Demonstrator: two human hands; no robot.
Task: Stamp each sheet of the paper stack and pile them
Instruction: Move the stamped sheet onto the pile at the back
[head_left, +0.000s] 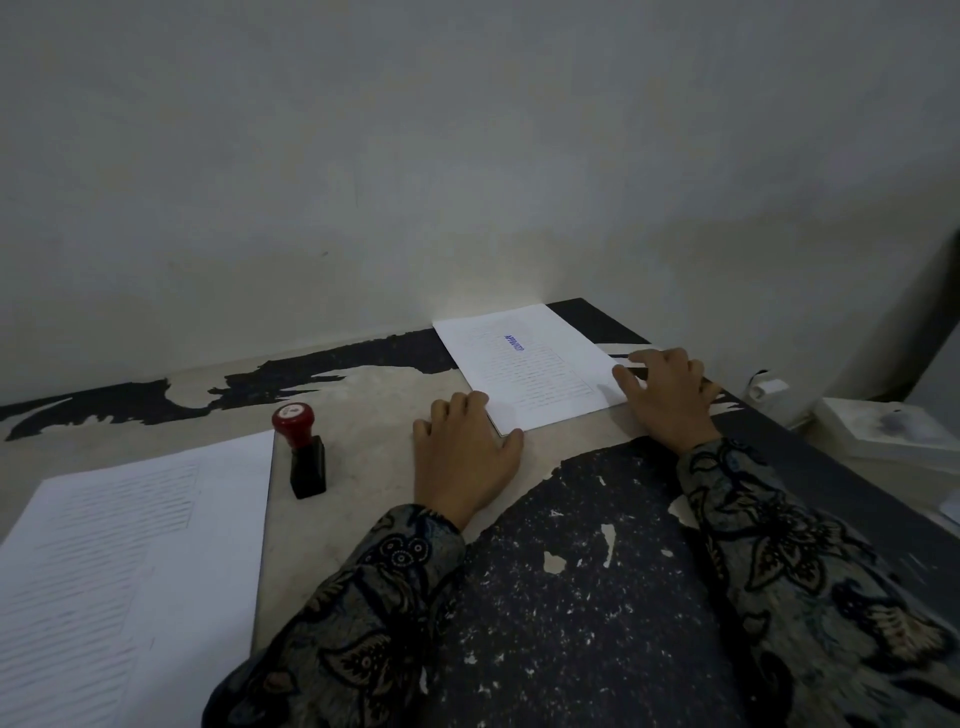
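Observation:
A pile of printed sheets (540, 364) lies at the far right of the table, its top sheet bearing a blue stamp mark. My left hand (465, 454) rests flat against the pile's near-left corner, fingers touching the edge. My right hand (667, 395) lies on the pile's right edge, fingers spread and slightly bent. A stamp (304, 449) with a red knob and black body stands upright between the two paper piles, untouched. A second paper stack (130, 561) of printed sheets lies at the near left.
The table (571, 597) has a worn black top with peeled pale patches and stands against a pale wall. To the right, beyond the table's edge, sit a white box (893, 428) and a wall socket (769, 387).

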